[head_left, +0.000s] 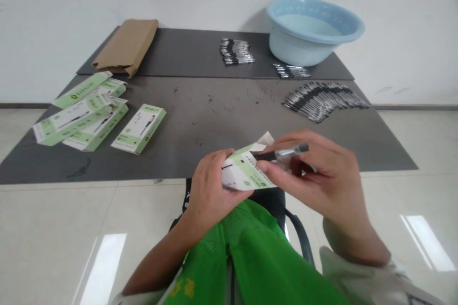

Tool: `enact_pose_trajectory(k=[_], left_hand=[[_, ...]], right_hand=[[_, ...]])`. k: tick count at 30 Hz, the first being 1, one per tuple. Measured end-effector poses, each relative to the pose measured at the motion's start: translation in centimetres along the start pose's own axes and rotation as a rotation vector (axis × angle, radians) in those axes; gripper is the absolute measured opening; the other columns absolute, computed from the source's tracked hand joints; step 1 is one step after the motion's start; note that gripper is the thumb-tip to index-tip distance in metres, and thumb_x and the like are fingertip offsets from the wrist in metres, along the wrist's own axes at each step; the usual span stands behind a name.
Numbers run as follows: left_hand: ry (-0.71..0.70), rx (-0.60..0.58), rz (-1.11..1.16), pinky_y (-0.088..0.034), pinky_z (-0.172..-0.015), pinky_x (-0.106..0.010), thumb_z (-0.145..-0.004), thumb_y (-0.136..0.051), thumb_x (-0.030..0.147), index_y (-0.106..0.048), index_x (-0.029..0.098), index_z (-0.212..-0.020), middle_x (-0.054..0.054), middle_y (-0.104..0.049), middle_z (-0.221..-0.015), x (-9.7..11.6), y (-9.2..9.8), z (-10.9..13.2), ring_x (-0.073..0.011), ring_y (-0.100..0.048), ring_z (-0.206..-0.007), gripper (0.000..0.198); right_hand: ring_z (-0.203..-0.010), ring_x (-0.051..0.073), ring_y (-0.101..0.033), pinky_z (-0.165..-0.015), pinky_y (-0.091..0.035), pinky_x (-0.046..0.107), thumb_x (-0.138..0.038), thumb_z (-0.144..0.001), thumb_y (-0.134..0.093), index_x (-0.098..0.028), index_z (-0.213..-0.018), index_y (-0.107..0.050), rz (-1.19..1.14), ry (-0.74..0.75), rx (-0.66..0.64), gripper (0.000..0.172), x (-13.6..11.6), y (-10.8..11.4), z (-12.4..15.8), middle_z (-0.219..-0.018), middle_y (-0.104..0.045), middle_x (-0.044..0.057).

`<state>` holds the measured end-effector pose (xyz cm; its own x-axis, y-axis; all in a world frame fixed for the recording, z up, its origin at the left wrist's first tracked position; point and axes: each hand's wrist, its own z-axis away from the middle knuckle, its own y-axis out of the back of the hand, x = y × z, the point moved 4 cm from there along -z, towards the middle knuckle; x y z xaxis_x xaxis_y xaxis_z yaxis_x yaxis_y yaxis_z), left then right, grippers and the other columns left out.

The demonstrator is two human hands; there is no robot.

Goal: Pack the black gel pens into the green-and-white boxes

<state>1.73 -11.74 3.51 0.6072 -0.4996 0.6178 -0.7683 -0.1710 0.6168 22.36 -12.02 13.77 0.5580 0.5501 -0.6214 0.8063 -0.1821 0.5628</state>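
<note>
Risks, biggest first. Dark grey flat-topped desk (222, 121): work is held at its near edge, over the lap, so a loose grip would likely drop things onto lap or floor, not the desk. Wide fan of black-and-clear plastic pens (322, 97), right side: beyond the right hand, could scatter if a sleeve or wrist sweeps it. Green-and-white printed cardboard box (246, 174), in hand: thin walls, may buckle if squeezed hard. Raised white cardboard flap (266, 138) at its mouth: could fold inward and snag a tip. Slim black-and-clear plastic pen (286, 152): could slip or go in crooked if the pinch is off-angle.

Positions. Box sits between the hands, tilted, open end to the right. Left hand (211, 186) is curled round its left end, thumb on the near side, firm hold. Right hand (322, 167) is mostly closed, pen pinched between thumb and fingers, thumb touching or just beside the box mouth. Pen slants, its left end at the opening, right end sticking out past the fingers; depth inside, can't tell. Anything else in the right palm: can't tell.
</note>
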Motion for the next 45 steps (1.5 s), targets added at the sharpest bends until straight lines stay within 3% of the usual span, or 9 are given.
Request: enact_pose_trajectory(k=[5,10,15,18,22,26,29,34,45], left_hand=[[0.016,-0.017,0.019,-0.065,-0.101,-0.055,-0.079,-0.095,0.043,-0.055,0.024,-0.142,-0.015,-0.077,-0.129,0.3,0.0,0.3,-0.0381,-0.078,-0.118,0.076],[0.069,-0.019,0.052,-0.064,-0.105,-0.055,-0.08,-0.095,0.042,-0.056,0.024,-0.138,-0.015,-0.077,-0.129,1.0,0.3,0.4,-0.0375,-0.078,-0.121,0.072],[0.043,-0.017,0.072,-0.065,-0.103,-0.055,-0.079,-0.096,0.043,-0.057,0.023,-0.138,-0.015,-0.078,-0.127,1.3,0.6,0.4,-0.0376,-0.079,-0.118,0.074],[0.056,-0.01,0.098,-0.065,-0.105,-0.055,-0.077,-0.098,0.044,-0.058,0.024,-0.138,-0.014,-0.077,-0.128,1.2,0.4,0.5,-0.0373,-0.078,-0.119,0.076],[0.104,0.032,0.136,-0.064,-0.108,-0.054,-0.072,-0.101,0.034,-0.057,0.026,-0.142,-0.012,-0.076,-0.131,0.5,-0.2,1.1,-0.0355,-0.077,-0.121,0.083],[0.13,0.081,0.182,-0.066,-0.103,-0.051,-0.067,-0.101,0.032,-0.056,0.027,-0.145,-0.01,-0.075,-0.13,-0.8,-0.6,2.0,-0.0334,-0.078,-0.116,0.091],[0.117,0.102,0.208,-0.068,-0.095,-0.047,-0.069,-0.1,0.035,-0.056,0.028,-0.145,-0.008,-0.075,-0.124,-1.7,-0.7,2.0,-0.0304,-0.08,-0.107,0.089],[0.085,0.103,0.133,-0.069,-0.086,-0.043,-0.066,-0.101,0.035,-0.056,0.026,-0.143,-0.008,-0.076,-0.119,-1.8,-0.4,1.1,-0.0302,-0.081,-0.101,0.089],[0.021,0.102,0.006,-0.071,-0.082,-0.042,-0.066,-0.098,0.029,-0.056,0.023,-0.139,-0.009,-0.078,-0.114,-1.2,0.1,-0.1,-0.0308,-0.083,-0.096,0.085]], right_hand=[[-0.06,0.011,-0.061,-0.054,-0.05,0.03,-0.035,-0.097,-0.088,-0.028,-0.101,-0.083,0.0,-0.036,-0.017,0.009,0.0,-0.1,0.0,-0.101,-0.083,0.001],[-0.049,0.012,-0.054,-0.05,-0.055,0.032,-0.032,-0.093,-0.092,-0.04,-0.156,-0.067,-0.028,-0.093,0.117,0.068,-0.2,0.2,1.0,-0.1,-0.086,-0.003],[-0.076,0.021,-0.082,-0.066,-0.068,0.037,-0.02,-0.095,-0.088,-0.044,-0.149,-0.073,0.027,0.055,0.149,0.06,-1.0,0.9,1.4,-0.112,-0.089,-0.004],[-0.091,0.023,-0.086,-0.076,-0.071,0.039,-0.015,-0.096,-0.085,-0.04,-0.144,-0.077,0.059,0.183,0.09,0.055,-1.7,1.3,1.5,-0.12,-0.088,-0.003],[-0.08,0.022,-0.084,-0.059,-0.065,0.036,-0.022,-0.099,-0.084,-0.031,-0.145,-0.077,0.038,0.332,0.178,0.047,-0.9,2.1,2.6,-0.109,-0.089,0.002],[-0.056,0.018,-0.069,-0.05,-0.053,0.033,-0.046,-0.112,-0.064,-0.036,-0.12,-0.085,0.176,0.263,0.584,0.025,5.2,4.0,3.9,-0.075,-0.079,-0.003],[-0.069,0.019,-0.071,-0.066,-0.057,0.035,-0.046,-0.106,-0.073,-0.028,-0.11,-0.086,0.413,-0.057,0.329,0.023,13.0,4.1,2.7,-0.09,-0.083,0.003],[-0.074,0.02,-0.071,-0.074,-0.059,0.037,-0.049,-0.105,-0.068,-0.025,-0.122,-0.088,0.588,-0.292,0.002,0.035,22.6,4.0,1.4,-0.116,-0.081,0.011],[-0.099,0.024,-0.075,-0.094,-0.063,0.044,-0.052,-0.109,-0.067,-0.024,-0.142,-0.073,0.682,-0.553,-0.154,0.044,27.1,3.0,0.4,-0.117,-0.078,0.008]])
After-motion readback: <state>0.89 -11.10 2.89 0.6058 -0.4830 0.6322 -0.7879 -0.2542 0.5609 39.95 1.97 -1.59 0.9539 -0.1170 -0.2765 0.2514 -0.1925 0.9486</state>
